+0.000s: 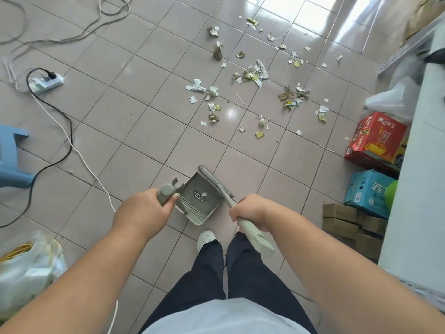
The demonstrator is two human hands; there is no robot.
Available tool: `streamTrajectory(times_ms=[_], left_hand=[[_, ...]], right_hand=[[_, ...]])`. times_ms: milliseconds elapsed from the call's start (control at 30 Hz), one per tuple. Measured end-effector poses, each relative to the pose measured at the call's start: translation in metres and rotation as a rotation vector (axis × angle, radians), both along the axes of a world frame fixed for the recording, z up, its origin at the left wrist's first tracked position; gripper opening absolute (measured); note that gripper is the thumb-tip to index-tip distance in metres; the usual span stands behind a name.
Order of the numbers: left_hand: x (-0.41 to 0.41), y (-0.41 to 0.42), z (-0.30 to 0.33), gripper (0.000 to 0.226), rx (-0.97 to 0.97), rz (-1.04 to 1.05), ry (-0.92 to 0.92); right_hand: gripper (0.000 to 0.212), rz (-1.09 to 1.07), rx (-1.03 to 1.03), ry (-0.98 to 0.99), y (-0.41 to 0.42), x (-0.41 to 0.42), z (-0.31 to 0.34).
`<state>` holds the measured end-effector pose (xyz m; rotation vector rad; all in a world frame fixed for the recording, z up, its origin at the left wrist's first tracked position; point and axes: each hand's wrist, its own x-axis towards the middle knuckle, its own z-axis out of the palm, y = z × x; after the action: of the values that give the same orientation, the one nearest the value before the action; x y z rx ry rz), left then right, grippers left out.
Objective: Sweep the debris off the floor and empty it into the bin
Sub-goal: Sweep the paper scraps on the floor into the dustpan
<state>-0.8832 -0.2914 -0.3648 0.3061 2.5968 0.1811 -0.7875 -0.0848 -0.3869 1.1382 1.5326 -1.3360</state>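
grey tiled floor (pixel 134 131), glossy, with glare patches toward the far end.
debris (pixel 255 75): torn paper scraps and crumpled wrappers, scattered across several tiles ahead of the person, well apart from the dustpan.
dustpan (pixel 204 196): grey-green, comb teeth along its near edge, a printed label inside; sits low in front of the feet.
left hand (pixel 144 210): fingers wrapped round the dustpan handle (pixel 166 192).
right hand (pixel 250 210): fingers curled tight round the broom handle (pixel 252 233); the broom's head (pixel 214 179) lies against the dustpan's right side.
power strip (pixel 47 81) with black and white cables, left.
blue stool (pixel 12 157), left edge.
plastic bag (pixel 29 266), lower left.
red carton (pixel 375 141), blue carton (pixel 368 194) and brown boxes (pixel 349 220), stacked along the right beside a white surface (pixel 414 189).
white shoe (pixel 206 238) below the dustpan.
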Motion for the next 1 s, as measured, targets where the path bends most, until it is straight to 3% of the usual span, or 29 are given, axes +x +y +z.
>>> streamTrajectory(times_ms=[300, 600, 700, 1000], left_hand=[[-0.031, 0.039, 0.021, 0.044, 0.060, -0.022, 0.036], [-0.084, 0.144, 0.020, 0.044, 0.046, -0.160, 0.105], [-0.105, 0.185, 0.015, 0.045, 0.022, -0.185, 0.115], [-0.146, 0.269, 0.002, 0.040, 0.007, -0.249, 0.113]], right_hand=[[0.036, -0.092, 0.110, 0.089, 0.053, -0.020, 0.016], [0.003, -0.188, 0.188, 0.127, 0.142, -0.064, 0.018], [0.012, -0.217, 0.191, 0.125, 0.176, -0.081, 0.011], [0.011, -0.342, 0.211, 0.131, 0.257, -0.117, -0.021]])
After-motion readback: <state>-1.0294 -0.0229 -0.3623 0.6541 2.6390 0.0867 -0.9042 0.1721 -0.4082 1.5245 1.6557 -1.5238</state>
